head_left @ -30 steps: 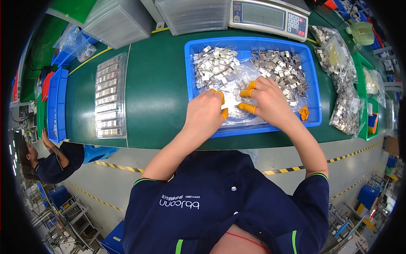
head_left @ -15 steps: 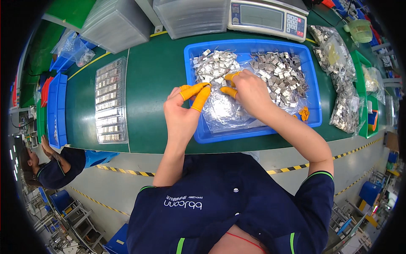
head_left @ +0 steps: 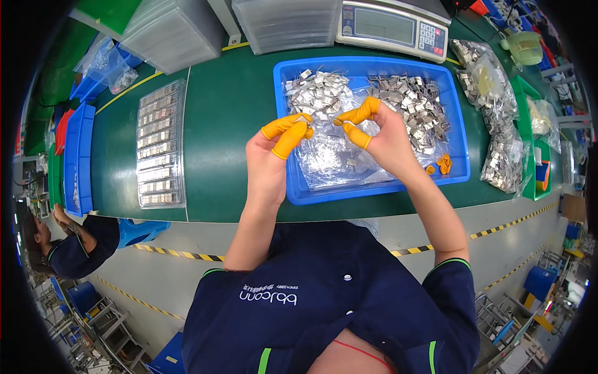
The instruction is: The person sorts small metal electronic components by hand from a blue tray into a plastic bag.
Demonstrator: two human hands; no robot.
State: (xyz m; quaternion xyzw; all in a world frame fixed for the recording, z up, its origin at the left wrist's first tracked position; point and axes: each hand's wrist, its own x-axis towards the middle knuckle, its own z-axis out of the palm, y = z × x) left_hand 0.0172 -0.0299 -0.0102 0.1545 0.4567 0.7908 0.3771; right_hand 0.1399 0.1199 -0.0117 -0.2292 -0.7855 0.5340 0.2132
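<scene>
My left hand, yellow finger cots on thumb and index finger, pinches a small silver metal part above the near-left area of a blue tray. Facing it, my right hand, also in yellow cots, has its thumb and index fingertips drawn together just right of that part. Whatever is between those fingertips is too small to make out. Inside the tray are a left pile of silver parts with thin wire leads and a right pile of similar parts. Clear plastic bags lie below my hands.
Left on the green table is a clear blister tray with rows of parts. Spare orange finger cots lie in the blue tray's near-right corner. Behind stand a scale and stacked plastic trays. Bagged parts sit right. A person is far left.
My right hand has risen off the parts in the tray and turned, its fingertips now close together beside my left hand's. My left hand still pinches and has shifted slightly.
</scene>
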